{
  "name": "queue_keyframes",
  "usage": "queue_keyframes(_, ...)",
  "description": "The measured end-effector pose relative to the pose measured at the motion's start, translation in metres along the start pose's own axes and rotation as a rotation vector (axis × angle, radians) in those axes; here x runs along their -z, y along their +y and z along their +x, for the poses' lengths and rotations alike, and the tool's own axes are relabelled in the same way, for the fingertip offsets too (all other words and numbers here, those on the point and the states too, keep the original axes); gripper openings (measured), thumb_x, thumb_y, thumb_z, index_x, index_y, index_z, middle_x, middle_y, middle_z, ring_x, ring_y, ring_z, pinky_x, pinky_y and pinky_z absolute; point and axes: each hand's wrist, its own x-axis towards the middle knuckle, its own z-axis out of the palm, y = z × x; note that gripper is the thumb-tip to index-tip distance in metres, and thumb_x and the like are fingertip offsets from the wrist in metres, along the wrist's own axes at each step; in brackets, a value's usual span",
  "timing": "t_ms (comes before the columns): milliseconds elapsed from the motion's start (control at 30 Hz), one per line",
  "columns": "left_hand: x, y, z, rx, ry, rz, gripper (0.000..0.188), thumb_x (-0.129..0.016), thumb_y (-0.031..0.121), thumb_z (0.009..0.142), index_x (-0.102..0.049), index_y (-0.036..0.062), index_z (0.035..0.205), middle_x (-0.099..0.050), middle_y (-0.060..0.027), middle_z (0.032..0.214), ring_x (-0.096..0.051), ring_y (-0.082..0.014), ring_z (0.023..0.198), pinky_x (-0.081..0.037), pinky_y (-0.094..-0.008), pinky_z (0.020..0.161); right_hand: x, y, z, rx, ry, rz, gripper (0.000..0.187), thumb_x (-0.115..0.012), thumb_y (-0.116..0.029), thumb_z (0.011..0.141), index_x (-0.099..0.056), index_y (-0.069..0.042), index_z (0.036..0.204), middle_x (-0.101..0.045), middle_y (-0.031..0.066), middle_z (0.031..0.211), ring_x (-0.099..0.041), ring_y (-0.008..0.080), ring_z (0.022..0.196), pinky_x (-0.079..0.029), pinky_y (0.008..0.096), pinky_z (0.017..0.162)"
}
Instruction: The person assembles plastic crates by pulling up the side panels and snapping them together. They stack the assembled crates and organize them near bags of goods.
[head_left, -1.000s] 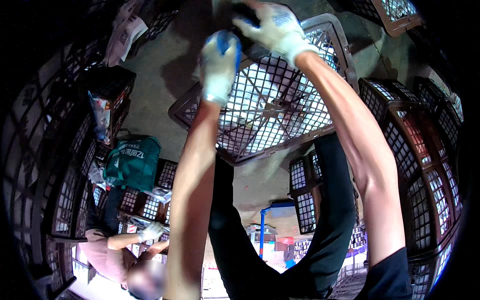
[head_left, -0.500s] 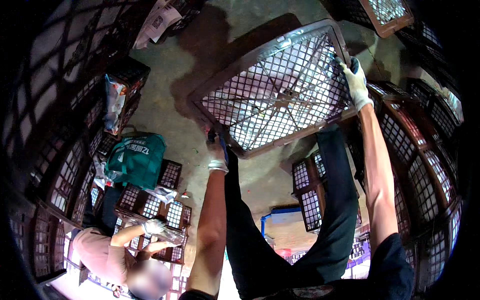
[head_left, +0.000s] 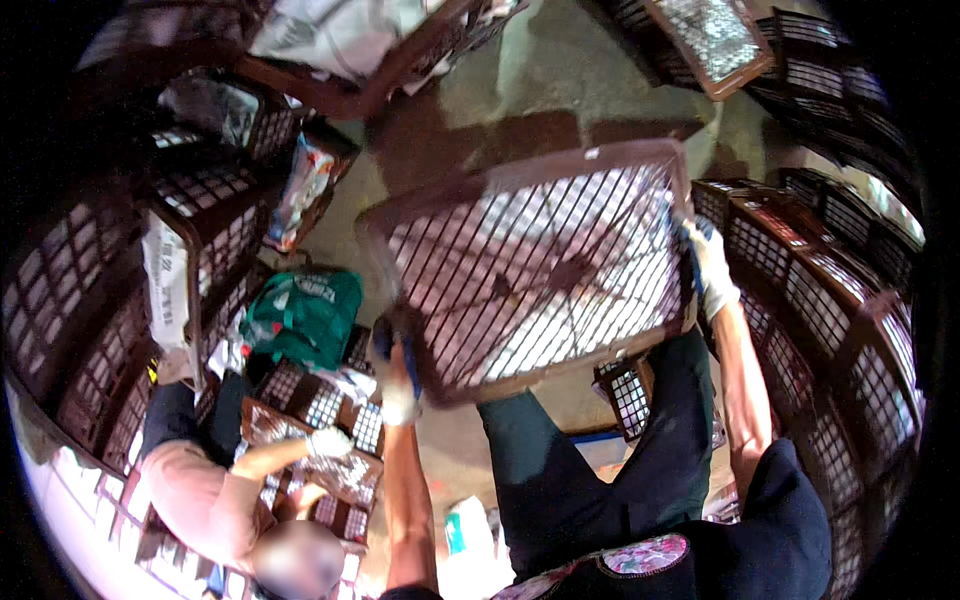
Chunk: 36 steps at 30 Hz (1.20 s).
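A brown plastic crate (head_left: 560, 165) hangs in front of my legs, tilted, its lattice panel facing up toward me. My left hand (head_left: 398, 375), in a white glove with dark blue on the finger side, is closed on its lower left corner. At the right side my right hand (head_left: 708, 265), gloved alike, grips the edge. The fingers of both hands are partly hidden by the rim. Pale material shows through the lattice, but I cannot tell whether it lies inside the crate.
Stacked crates (head_left: 800, 270) line the right side. More filled crates (head_left: 200, 210) stand at the left, near a green bag (head_left: 305, 315). A co-worker in a pinkish top (head_left: 195, 495) bends over crates at lower left. Grey floor (head_left: 450, 110) lies beyond my crate.
The crate has come lower in the view and closer to my body, with both hands still on it. My view has shifted, bringing a large crate into sight at the upper left.
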Motion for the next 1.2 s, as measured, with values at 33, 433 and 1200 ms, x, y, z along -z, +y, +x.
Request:
queue_keyframes(33,0.024,0.008,-0.013,-0.063,-0.011,0.048,0.033,-0.051,0.025,0.094,-0.052,-0.0009,0.115,-0.057,-0.0061,0.102,-0.052,-0.0137,0.089,-0.042,-0.0265,0.079,-0.01,-0.01,-0.025,-0.024,-0.018,0.054,0.018,-0.065,-0.021,0.086,-0.063,-0.003,0.09,-0.057,-0.0043,0.08,-0.047,0.0062,0.071,-0.041,0.023,0.066)
queue_keyframes(433,0.115,0.142,-0.11,-0.348,0.09,0.237,0.022,-0.044,0.017,0.095,-0.052,0.0,0.083,-0.048,0.0021,0.074,-0.045,-0.0086,0.067,-0.036,-0.0241,0.057,-0.025,-0.051,-0.252,0.014,0.205,0.198,0.027,-0.063,-0.02,0.086,-0.057,0.001,0.101,-0.058,0.0039,0.079,-0.052,0.0093,0.073,-0.042,0.0224,0.065)
queue_keyframes(1200,-0.02,0.114,-0.082,-0.186,-0.964,0.61,0.033,-0.072,0.006,0.077,-0.058,-0.005,0.105,-0.061,-0.0097,0.094,-0.058,-0.017,0.085,-0.047,-0.031,0.071,-0.024,0.129,-0.503,-0.211,1.181,0.702,0.018,-0.06,-0.016,0.085,-0.065,-0.002,0.095,-0.062,0.0004,0.08,-0.053,0.0088,0.07,-0.041,0.024,0.062)
